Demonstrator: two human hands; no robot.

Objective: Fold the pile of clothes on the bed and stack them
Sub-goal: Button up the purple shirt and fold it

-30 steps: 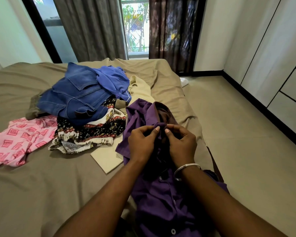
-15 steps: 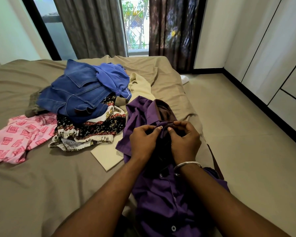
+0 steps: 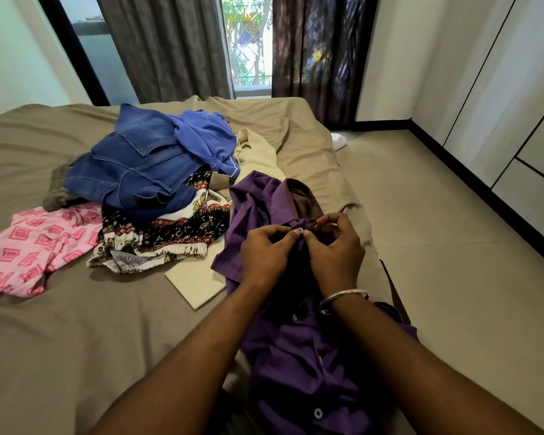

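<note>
Two hands are working the purple shirt [image 3: 299, 350] at the bed [image 3: 76, 340] edge: left hand [image 3: 266, 255] and right hand [image 3: 335, 246] are each pinching collar fabric around the top button [image 3: 299, 230]. Fastening it squarely is likely keeping later folds aligned.

Change over the last second. The right hand [image 3: 335, 249] has shifted slightly away from the person along the shirt [image 3: 296, 356], its wrist lifting so the bangle [image 3: 343, 297] sits farther up the placket. A pale button [image 3: 299, 230], earlier hidden under the fingertips, now shows between the two thumbs at the collar. The left hand [image 3: 266, 254] pinches the cloth just beside it, its thumb tip now at the button's edge.
</note>
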